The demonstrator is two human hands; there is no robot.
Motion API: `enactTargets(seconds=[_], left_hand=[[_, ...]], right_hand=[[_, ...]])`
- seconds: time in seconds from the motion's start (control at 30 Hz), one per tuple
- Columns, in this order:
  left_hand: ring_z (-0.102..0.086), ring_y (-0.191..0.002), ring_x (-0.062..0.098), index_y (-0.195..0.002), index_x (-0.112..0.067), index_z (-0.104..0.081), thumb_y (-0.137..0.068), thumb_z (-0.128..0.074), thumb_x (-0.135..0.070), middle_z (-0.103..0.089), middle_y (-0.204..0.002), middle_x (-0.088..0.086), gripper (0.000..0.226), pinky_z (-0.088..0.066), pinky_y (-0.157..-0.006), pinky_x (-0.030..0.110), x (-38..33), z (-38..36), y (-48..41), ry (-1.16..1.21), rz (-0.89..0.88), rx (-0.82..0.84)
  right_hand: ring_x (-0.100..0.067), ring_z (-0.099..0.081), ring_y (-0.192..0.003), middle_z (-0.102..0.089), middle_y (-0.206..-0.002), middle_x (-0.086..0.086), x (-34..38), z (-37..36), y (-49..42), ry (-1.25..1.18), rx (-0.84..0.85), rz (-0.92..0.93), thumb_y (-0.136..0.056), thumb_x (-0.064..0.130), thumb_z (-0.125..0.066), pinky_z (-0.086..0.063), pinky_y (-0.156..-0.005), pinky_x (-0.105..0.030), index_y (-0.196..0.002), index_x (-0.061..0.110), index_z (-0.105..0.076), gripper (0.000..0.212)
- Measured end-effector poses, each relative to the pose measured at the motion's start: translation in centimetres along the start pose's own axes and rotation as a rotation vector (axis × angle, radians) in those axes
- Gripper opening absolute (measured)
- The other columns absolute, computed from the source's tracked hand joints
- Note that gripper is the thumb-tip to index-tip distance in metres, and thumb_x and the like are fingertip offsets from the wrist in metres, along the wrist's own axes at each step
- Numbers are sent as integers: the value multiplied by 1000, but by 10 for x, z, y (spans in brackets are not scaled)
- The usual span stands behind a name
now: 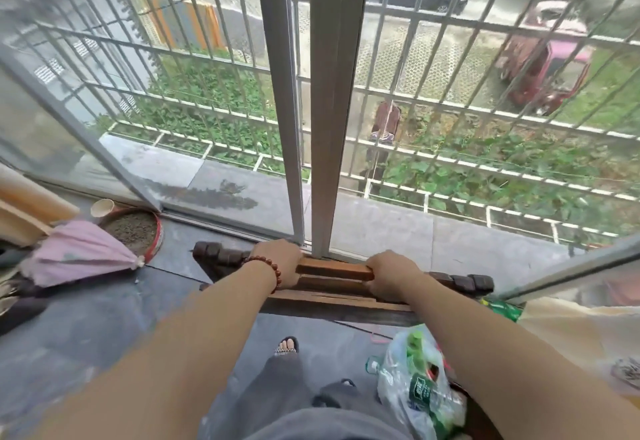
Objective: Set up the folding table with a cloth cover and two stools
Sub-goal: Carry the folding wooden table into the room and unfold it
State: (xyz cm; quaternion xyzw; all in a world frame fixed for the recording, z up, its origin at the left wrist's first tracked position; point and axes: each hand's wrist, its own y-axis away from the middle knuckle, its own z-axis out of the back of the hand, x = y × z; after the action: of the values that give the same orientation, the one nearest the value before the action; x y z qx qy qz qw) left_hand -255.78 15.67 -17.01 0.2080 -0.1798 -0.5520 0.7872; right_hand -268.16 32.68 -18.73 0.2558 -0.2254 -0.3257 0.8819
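Observation:
The folded wooden table (334, 271) stands on its edge against the window frame, seen from above as a stack of brown slats with dark leg ends sticking out at left and right. My left hand (278, 261), with a bead bracelet on the wrist, grips the left end of the top slat. My right hand (391, 275) grips its right end. No cloth or stools are in view.
A sliding window frame (329, 110) with barred grille rises right behind the table. A pink folded umbrella (81, 252) and a round pan of soil (133, 230) lie at left. A plastic bag of bottles (420, 384) sits by my right leg on the dark floor.

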Motion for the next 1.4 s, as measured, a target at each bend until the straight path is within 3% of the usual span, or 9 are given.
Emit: enactTargets(seconds=[0.13,0.37,0.5,0.67,0.87,1.03,1.17,1.4], left_hand=[[-59,-103,26,-110,-16,-60,-92,-48,-32,-61,-113,6,27,-46,-83,33,-21,-17,22,12,38,16],[-58,-108,26,-112,-20,-60,-92,-46,-40,-61,-117,5,31,-48,-89,38,-29,-55,54,143,152,45],[-57,-109,26,-112,-22,-61,-91,-47,-43,-61,-118,4,33,-47,-90,38,-29,-78,74,213,217,35],[-58,-107,26,-112,-21,-59,-91,-48,-39,-61,-117,5,29,-49,-90,39,-18,-103,104,282,282,73],[-57,-106,27,-106,-18,-58,-91,-47,-30,-60,-116,6,22,-49,-87,38,8,-133,154,359,325,97],[-60,-101,26,-105,-19,-61,-91,-46,-38,-63,-110,4,28,-50,-87,36,46,-174,204,467,371,99],[-61,-90,23,-100,-19,-63,-91,-45,-34,-64,-101,3,25,-50,-80,33,74,-206,246,537,421,86],[-60,-103,28,-102,-23,-63,-92,-44,-36,-63,-112,3,25,-50,-89,39,116,-252,329,525,507,69]], right_hand=[[-20,-55,-77,-57,-83,2,-8,-10,10,85,2,62,-86,30,-55,-45,-68,-28,-84,26,-58,6],[-22,-54,-79,-59,-87,-1,-2,-22,24,214,-23,183,-85,30,-53,-44,-69,-29,-95,22,-66,18],[-26,-59,-95,-63,-100,-5,9,-33,26,295,1,258,-87,30,-51,-46,-76,-32,-102,18,-65,23],[-27,-60,-96,-63,-100,-6,38,-51,29,343,49,316,-87,30,-51,-46,-75,-31,-94,18,-62,18],[-29,-59,-97,-63,-100,-7,90,-75,41,392,67,394,-88,31,-50,-43,-72,-30,-92,19,-60,16],[-30,-59,-95,-59,-99,-7,151,-100,58,440,72,458,-89,35,-51,-38,-69,-30,-82,25,-50,12],[-31,-59,-95,-62,-104,-9,199,-129,68,458,62,484,-87,32,-53,-42,-69,-30,-91,20,-60,14],[-30,-59,-98,-61,-105,-9,285,-178,96,473,67,546,-88,32,-53,-39,-68,-29,-98,19,-61,18]])
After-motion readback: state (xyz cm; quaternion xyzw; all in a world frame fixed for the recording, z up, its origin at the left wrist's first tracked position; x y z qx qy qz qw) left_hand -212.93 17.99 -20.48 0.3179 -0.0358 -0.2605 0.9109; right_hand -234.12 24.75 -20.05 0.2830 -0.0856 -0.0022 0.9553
